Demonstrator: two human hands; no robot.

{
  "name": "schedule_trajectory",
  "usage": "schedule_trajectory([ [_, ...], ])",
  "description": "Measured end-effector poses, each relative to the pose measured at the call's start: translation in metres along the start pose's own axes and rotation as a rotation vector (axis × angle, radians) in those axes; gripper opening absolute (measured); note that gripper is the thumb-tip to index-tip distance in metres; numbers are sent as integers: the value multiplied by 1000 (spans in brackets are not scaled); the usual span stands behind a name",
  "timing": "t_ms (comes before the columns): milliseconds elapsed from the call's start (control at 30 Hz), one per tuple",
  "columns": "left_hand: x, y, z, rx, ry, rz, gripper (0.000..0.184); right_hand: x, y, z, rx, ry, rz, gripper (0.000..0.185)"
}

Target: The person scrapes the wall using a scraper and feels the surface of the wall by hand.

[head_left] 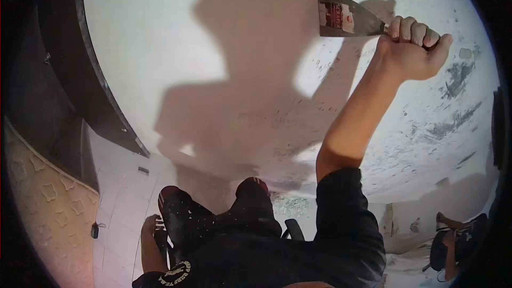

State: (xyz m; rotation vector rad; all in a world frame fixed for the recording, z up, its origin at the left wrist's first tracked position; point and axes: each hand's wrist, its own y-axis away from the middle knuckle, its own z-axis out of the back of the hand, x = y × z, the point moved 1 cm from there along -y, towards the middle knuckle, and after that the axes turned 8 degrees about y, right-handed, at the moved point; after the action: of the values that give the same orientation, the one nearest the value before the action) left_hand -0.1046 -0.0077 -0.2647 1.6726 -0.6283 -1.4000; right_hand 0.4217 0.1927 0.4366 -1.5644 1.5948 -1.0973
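Observation:
My right hand (416,48) is raised to the upper right, its fingers wrapped around the handle of a scraper (346,18). The scraper has a wide, flat metal blade with a partly worn red and white label, and the blade points left, close to the pale wall (266,122). Grey smears and dark marks cover the wall below and to the right of this hand. Low on the left, my left hand (151,224) is beside my left thigh with its fingers curled in at a dark part there. What those fingers hold, if anything, is hard to see.
A dark door frame (101,74) borders the wall on the left, with a patterned mat (48,197) and white floor tiles (120,192) below. Scraped debris (292,205) lies at the wall's foot. A black armrest (293,229) is beside my right thigh. Another person (461,245) is at lower right.

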Motion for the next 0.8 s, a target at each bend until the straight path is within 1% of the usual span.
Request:
schedule_trajectory([
  [33, 9, -24, 9, 15, -22, 7, 30, 11, -4, 10, 0, 4, 8, 41],
  [100, 6, -31, 12, 13, -24, 13, 30, 33, -12, 31, 100, -414, -28, 40],
  [133, 7, -33, 11, 4, -19, 23, 30, 31, -11, 32, 98, -402, -6, 39],
  [200, 3, -15, 1, -25, -21, 64, 30, -5, 6, -6, -114, 29, 33, 41],
  [233, 5, -13, -2, -11, -36, 48, 30, 1, 8, -7, -29, -26, 13, 41],
  [267, 0, -14, -3, 3, -50, 25, 30, 8, 3, 0, -32, -33, 19, 41],
  [333, 1, -19, 3, -10, -39, 18, 32, 28, -14, 28, 247, -369, 22, 40],
  [367, 2, -26, 1, -18, -21, 9, 33, 39, -17, 36, 138, -323, -25, 42],
  [400, 5, -14, -1, -32, -12, 18, 34, 33, -10, 21, 139, -317, -35, 42],
  [433, 0, -4, -1, 26, -3, 44, 33, 16, 2, 0, 32, -183, -89, 43],
  [467, 3, -8, -1, 26, -4, 45, 33, 6, 7, -13, -72, -54, -132, 44],
  [500, 7, -16, 0, 8, -17, 47, 33, 5, 3, -9, -18, -42, -88, 43],
  [533, 6, -21, 3, -10, -36, 47, 33, 3, -1, -3, -21, -42, -86, 43],
  [567, 2, -19, 1, 42, -28, 51, 34, 2, -5, 3, -56, -93, -100, 41],
  [600, -6, -19, -6, 46, -19, 42, 34, -2, -11, 6, -85, -156, -106, 40],
  [667, -5, 0, -9, 7, -43, 15, 36, -8, -13, 17, -154, -256, -144, 38],
  [733, -7, 13, -14, -2, -55, 29, 38, -30, 11, -10, 55, -28, -220, 39],
  [800, -9, 12, -9, -30, -68, 43, 39, -13, 8, -3, 69, -77, -185, 39],
])
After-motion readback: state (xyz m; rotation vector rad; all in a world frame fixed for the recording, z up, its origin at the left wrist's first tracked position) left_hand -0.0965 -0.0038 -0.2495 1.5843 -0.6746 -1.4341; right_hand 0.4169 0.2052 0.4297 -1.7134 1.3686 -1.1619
